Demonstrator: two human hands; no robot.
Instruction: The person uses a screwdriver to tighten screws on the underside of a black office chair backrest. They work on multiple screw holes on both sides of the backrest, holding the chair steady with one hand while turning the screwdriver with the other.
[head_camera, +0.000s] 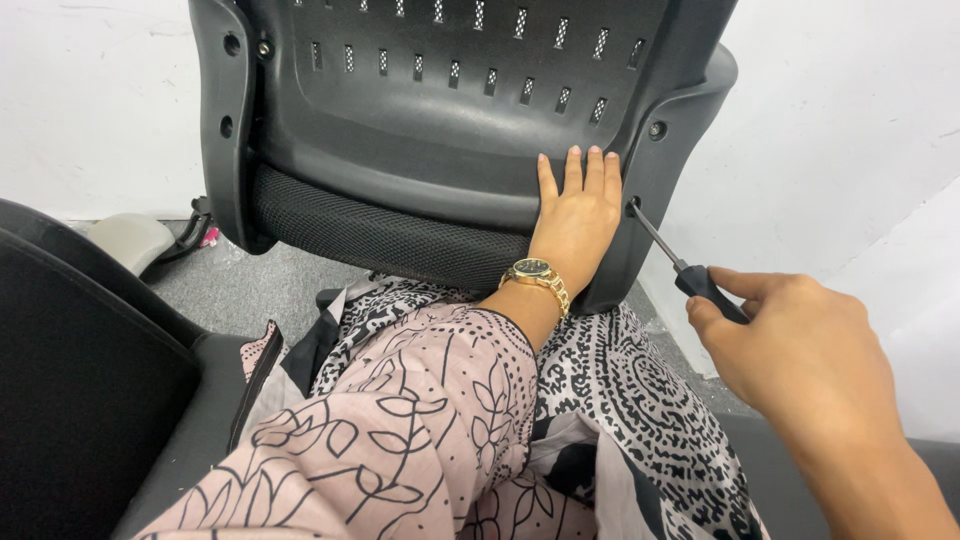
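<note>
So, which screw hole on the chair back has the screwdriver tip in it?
The lower hole on the right edge, beside the left hand; the others stand empty.

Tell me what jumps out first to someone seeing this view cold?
A big black plastic chair back fills the top centre. The left hand, with a gold watch on its wrist, lies flat against its lower edge. At right, the right hand holds a screwdriver with its tip at a hole in the frame.

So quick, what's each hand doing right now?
Left hand: open, flat against the chair back.
Right hand: closed on the screwdriver.
</note>
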